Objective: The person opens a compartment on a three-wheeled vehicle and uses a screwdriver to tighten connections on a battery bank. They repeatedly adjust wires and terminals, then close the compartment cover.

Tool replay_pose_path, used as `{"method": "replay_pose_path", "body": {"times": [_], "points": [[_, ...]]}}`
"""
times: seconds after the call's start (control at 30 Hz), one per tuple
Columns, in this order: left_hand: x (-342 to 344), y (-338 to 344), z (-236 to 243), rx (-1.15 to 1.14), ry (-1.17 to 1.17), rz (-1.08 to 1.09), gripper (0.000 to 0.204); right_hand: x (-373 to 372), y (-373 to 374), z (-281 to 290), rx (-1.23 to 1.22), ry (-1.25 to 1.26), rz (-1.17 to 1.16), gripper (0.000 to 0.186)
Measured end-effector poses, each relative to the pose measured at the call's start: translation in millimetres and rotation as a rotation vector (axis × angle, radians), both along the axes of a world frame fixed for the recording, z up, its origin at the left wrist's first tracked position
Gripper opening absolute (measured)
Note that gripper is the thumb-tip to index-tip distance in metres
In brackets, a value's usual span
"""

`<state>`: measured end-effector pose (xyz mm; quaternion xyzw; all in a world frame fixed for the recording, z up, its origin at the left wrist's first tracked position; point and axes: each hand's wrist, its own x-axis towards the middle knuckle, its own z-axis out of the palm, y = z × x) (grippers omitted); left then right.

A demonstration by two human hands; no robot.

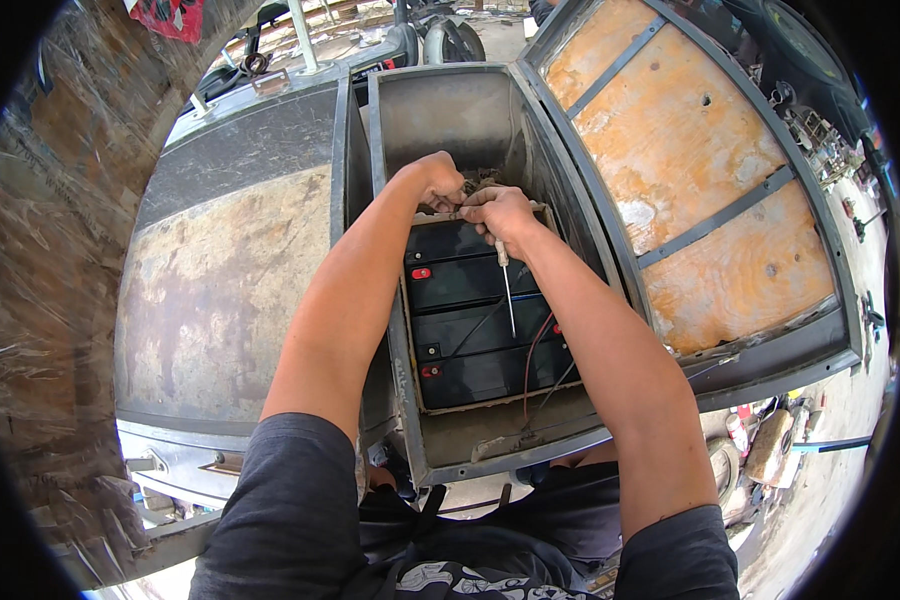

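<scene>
Both my hands meet over the far end of a row of black batteries (470, 285) set inside an open metal box (407, 400). The fingers of my left hand (438, 182) are pinched together at the batteries' far edge; what they hold is too small to make out. Touching it from the right, my right hand (505, 215) is closed around a screwdriver (509, 295), whose shaft points back toward me over the batteries. Its fingertips also press at the same spot. Red terminal covers (421, 273) show on the batteries. A tangle of wires (482, 178) lies just beyond my hands.
Loose thin wires (528, 375) run across the batteries' near right side. A framed lid with a wooden panel (705, 190) lies swung open at the right. Left of the box is a worn flat metal cover (230, 290), and beyond it a plastic-wrapped panel (65, 260).
</scene>
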<state>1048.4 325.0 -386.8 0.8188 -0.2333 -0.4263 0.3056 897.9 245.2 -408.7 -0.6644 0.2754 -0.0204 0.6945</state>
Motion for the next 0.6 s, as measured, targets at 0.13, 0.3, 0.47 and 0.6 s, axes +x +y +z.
{"method": "replay_pose_path", "body": {"times": [0.13, 0.3, 0.47, 0.6], "points": [[-0.1, 1.6, -0.9, 0.005, -0.016, 0.002, 0.011, 3.2, 8.4, 0.1, -0.117, -0.022, -0.015, 0.013], [0.9, -0.5, -4.1, -0.017, -0.002, 0.01, 0.015, 7.8, 17.5, -20.8, -0.395, -0.163, -0.062, 0.012], [-0.3, -0.3, -2.8, -0.029, 0.02, 0.025, 0.016, 10.9, 20.7, -33.0, -0.489, -0.179, -0.139, 0.01], [0.3, 0.4, -2.3, -0.034, 0.027, 0.039, 0.017, 10.5, 20.3, -33.9, -0.473, -0.185, -0.121, 0.011]]}}
